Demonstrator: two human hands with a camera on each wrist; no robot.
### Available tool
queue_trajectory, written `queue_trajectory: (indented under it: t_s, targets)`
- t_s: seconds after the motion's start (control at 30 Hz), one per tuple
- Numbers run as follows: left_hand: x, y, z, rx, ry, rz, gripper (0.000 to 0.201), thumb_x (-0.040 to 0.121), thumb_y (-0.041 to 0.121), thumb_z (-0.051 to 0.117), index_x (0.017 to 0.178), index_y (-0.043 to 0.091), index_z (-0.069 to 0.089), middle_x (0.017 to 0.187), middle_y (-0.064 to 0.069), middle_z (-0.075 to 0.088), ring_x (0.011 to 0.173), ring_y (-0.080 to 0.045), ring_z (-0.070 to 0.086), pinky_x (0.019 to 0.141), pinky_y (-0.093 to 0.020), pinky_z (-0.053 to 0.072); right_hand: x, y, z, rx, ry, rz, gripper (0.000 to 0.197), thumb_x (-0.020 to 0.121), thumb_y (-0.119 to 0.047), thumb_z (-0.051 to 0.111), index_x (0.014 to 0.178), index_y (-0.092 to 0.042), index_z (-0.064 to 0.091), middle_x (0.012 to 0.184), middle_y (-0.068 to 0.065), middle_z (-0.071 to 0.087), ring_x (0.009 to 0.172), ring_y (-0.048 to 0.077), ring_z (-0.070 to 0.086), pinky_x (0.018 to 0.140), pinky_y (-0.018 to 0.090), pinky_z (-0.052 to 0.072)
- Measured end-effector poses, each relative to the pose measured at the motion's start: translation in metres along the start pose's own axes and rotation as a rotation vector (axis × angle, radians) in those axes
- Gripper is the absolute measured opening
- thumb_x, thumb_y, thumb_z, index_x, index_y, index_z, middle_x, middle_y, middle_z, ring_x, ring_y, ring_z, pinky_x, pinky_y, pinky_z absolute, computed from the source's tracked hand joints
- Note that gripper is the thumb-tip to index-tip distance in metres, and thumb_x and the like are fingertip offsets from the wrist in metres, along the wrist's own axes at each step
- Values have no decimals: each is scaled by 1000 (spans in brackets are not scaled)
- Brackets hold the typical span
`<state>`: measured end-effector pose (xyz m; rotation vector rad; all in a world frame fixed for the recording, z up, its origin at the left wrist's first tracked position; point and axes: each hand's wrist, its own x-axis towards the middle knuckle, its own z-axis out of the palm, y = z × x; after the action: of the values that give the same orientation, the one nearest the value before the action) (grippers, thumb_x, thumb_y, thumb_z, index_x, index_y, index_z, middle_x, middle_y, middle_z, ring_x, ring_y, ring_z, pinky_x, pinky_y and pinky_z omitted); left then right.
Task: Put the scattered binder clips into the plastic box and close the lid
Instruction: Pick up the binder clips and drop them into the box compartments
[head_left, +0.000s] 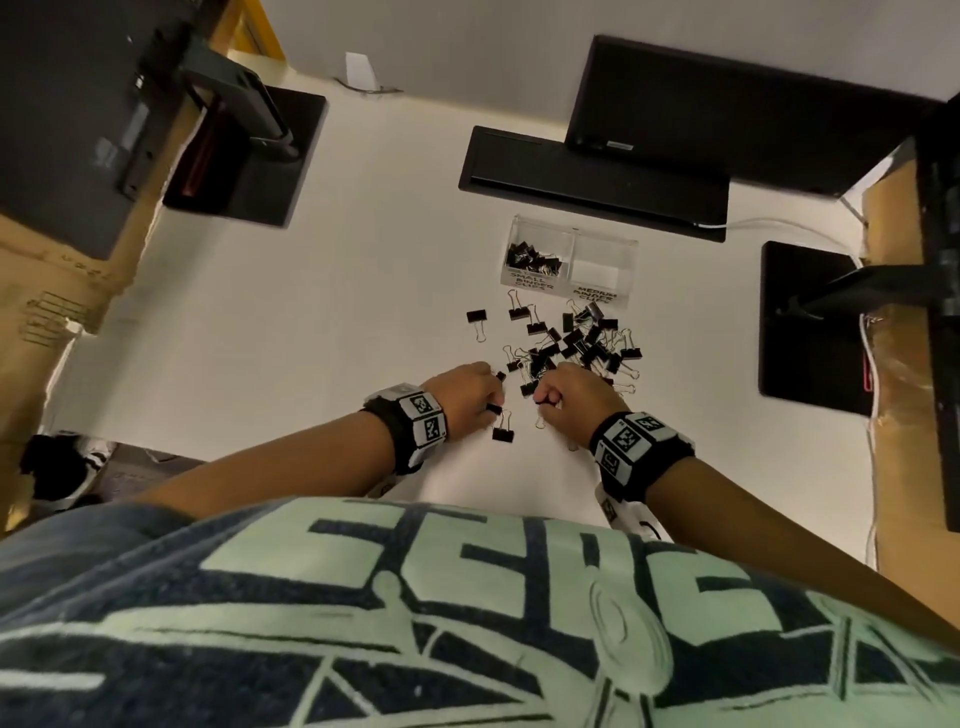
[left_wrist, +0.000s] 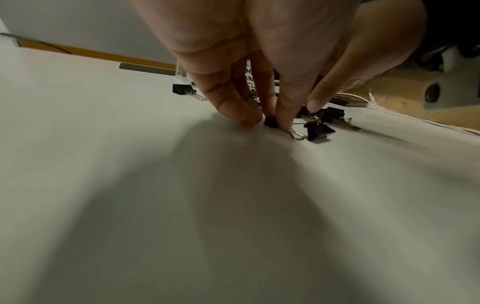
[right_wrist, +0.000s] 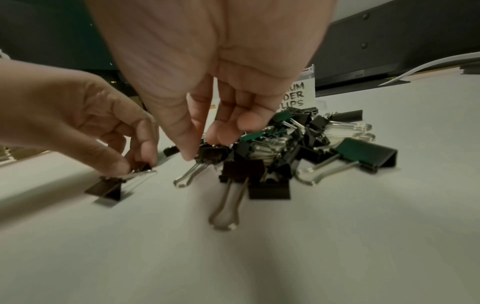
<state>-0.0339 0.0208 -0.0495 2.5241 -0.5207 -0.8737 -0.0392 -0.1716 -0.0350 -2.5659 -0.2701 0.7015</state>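
A clear two-compartment plastic box (head_left: 569, 260) stands open beyond a pile of black binder clips (head_left: 576, 343). Its left cell, labelled for small clips, holds several small clips. The right cell, labelled medium, looks empty. My left hand (head_left: 493, 408) is at the pile's near left edge, and its fingertips (left_wrist: 250, 120) pinch a small black clip (left_wrist: 270, 123) on the table. My right hand (head_left: 543, 400) is next to it. Thumb and fingers (right_wrist: 188, 152) grip a black clip (right_wrist: 211, 154) at the pile's front. The left hand (right_wrist: 103, 131) also shows in the right wrist view.
The white table (head_left: 311, 338) carries a stray clip (head_left: 476, 316) left of the pile and another (head_left: 503, 434) near my left wrist. Black monitor bases (head_left: 810, 322), a black bar (head_left: 592, 176), cardboard (head_left: 904, 364) and a white cable (head_left: 779, 223) ring the work area.
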Motion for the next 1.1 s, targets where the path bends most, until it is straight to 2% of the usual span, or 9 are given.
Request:
queue_trajectory:
  t_s: [0.1,0.17,0.3,0.47,0.63,0.77,0.87,1.0,1.1]
  targets:
    - [-1,-5,0,10,32,-33,19,84,17,61,102,12,64,109,-6,54,96,-25,58,84,-38,51,-1,2,-1,-29,-24,45,12,83,-8,57,88,-13,66,88,-4,48,78,13,51,68,27,42]
    - [-2,-7,-2,-5,54,-52,11,82,15,61,92,12,62,100,-4,51,91,-25,57,81,-38,51,1,2,-3,-10,14,69,13,83,-5,55,86,-12,67,87,-4,49,77,14,51,68,26,41]
    - [-6,-8,-6,-100,100,-71,9,78,7,57,81,15,55,89,-5,54,79,-20,52,70,-30,44,13,-13,-7,11,100,26,10,85,-10,58,89,-14,66,93,-4,48,81,13,49,73,32,48]
    - [-8,-9,-6,-127,115,-99,20,77,3,54,95,11,60,103,-9,59,88,-26,58,78,-33,48,27,-25,0,-130,38,36,13,88,-18,56,96,-12,63,107,4,53,97,20,54,78,33,48]
    - [-12,-18,1,-17,58,-18,37,82,7,54,117,18,61,114,-8,51,96,-26,57,83,-36,50,16,-15,5,-269,-6,101,16,88,-21,52,92,-10,63,105,6,56,95,25,58,76,37,50]
    - [-12,-20,2,85,37,19,30,87,8,51,115,12,58,116,-10,50,97,-30,56,73,-30,43,20,-17,-4,-246,9,86,18,88,-15,50,96,-9,65,110,7,57,98,25,57,80,36,50]
    - [-12,-17,0,166,86,31,21,88,12,49,107,7,55,112,-13,49,88,-32,56,65,-33,43,32,-24,-4,-154,65,-26,23,87,-9,52,108,-11,61,117,6,52,112,23,49,90,34,44]
    - [-10,-12,-6,193,88,34,15,89,10,46,102,3,52,107,-15,54,90,-31,56,66,-35,41,46,-28,3,-147,-20,-124,34,88,-2,53,121,-10,56,126,7,49,122,23,41,98,32,39]
    - [-6,-7,-10,96,137,-12,18,90,8,42,106,7,48,105,-14,57,89,-30,56,65,-31,35,50,-24,9,-130,-17,-121,30,90,-4,54,120,-9,58,123,11,50,118,26,45,95,32,40]
